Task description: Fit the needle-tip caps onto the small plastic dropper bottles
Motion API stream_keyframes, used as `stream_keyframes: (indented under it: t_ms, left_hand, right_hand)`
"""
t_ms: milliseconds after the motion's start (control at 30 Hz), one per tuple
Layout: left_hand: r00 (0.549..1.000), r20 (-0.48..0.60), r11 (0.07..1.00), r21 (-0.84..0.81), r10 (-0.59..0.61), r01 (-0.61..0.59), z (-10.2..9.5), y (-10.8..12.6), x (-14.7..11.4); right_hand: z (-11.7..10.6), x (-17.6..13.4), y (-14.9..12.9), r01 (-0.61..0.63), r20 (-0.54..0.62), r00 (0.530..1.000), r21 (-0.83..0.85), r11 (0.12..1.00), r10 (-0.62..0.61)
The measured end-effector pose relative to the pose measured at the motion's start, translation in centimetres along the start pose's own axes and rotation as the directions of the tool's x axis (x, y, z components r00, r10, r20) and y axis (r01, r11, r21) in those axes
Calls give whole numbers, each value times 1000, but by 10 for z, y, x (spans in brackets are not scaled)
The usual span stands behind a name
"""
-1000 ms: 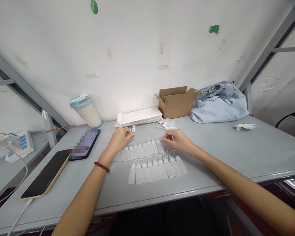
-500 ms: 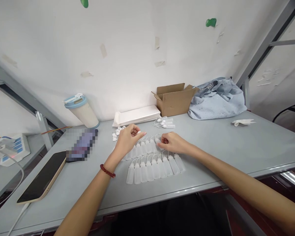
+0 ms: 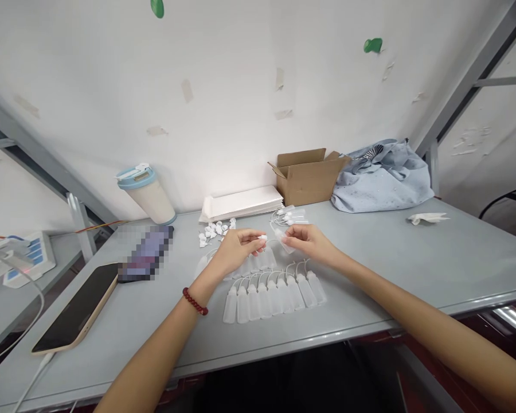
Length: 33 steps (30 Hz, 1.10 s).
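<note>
Between the thumb and fingers of my left hand (image 3: 237,250) is a small white cap (image 3: 263,237). My right hand (image 3: 310,242) pinches a translucent squeeze bottle (image 3: 280,236), its thin tube pointing towards the cap; whether tube and cap touch I cannot tell. Below the hands lies a front row of similar bottles (image 3: 265,299) with curved thin tubes. A second row (image 3: 264,259) behind it is partly covered by my left hand. Loose white caps (image 3: 215,229) lie in a pile beyond my left hand.
Several more bottles (image 3: 296,215) lie behind my right hand. Along the wall are a stack of white sheets (image 3: 243,203), an open cardboard box (image 3: 312,182), a blue cloth bag (image 3: 382,180) and a tumbler (image 3: 148,195). A phone (image 3: 79,307) lies left; crumpled tissue (image 3: 427,218) lies right.
My right hand has lifted a bottle from the back row. My left hand has moved right with the cap, bringing the two hands closer together. The view has shifted slightly.
</note>
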<state>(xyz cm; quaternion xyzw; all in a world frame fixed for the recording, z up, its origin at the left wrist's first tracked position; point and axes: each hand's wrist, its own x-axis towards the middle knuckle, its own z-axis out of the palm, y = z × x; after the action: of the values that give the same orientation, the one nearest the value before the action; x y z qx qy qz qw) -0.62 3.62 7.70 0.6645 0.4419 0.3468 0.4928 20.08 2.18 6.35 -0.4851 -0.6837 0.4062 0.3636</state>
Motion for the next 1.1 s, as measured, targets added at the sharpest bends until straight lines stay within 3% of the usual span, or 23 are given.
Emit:
stream_keyframes:
  t_ms: [167,467,867,1100]
  left_hand:
    - [996,85,993,-114,14,-4,1,2,-3]
    - [987,146,996,-78,62,-51,2,11,-8]
    - [994,83,993,89,72,-79,12,11,-10]
    - [999,35,990,140,26,-31,15,12,-10]
  right_hand:
    - [-2,-3,-6,-75,187,982,209,975,35]
    - [-4,-3,-2,-143,297,954,365,920,31]
    - [-2,-3,0,-152,239,968,348,925,69]
    - [1,-4,-1,-77,235,972,310,947,2]
